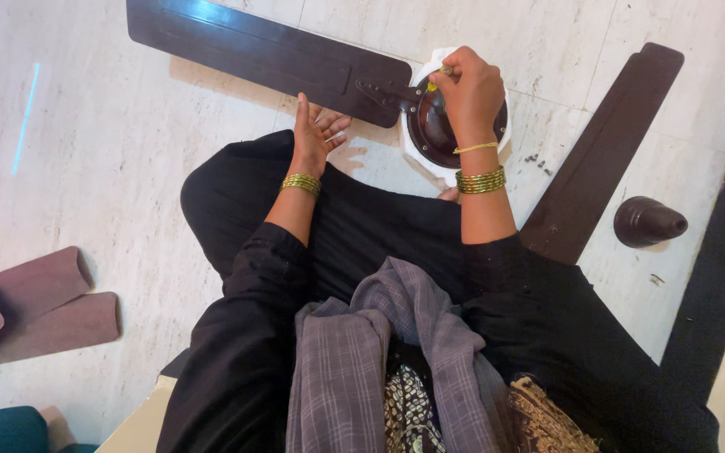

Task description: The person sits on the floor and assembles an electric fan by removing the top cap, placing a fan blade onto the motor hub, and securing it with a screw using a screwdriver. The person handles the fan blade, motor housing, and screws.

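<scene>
The person sits on the pale marble floor [111,151] with a round dark-brown fan motor housing [438,134] in front of the knees, resting in a white packing tray [413,155]. The right hand [470,92] is clenched over the top of the housing, and its grip closes on a small tool with a yellow handle [440,80], probably a screwdriver, although the fingers hide most of it. The tool points down at the place where the bracket of the long dark-brown fan blade [253,50] meets the housing, so the joint lies directly under the right grip. The blade runs its long axis away to the upper left from that joint. The left hand [316,134] is released, flat and with the fingers spread, and it presses against the near edge of the blade just beside the bracket, so it is nearer to the blade while the right hand is nearer to the housing. A second dark-brown blade [606,151] lies loose on the floor to the right, well apart from both hands, with some small dark screws [539,164] beside it and a dark-brown bell-shaped cover [648,221] further right.
</scene>
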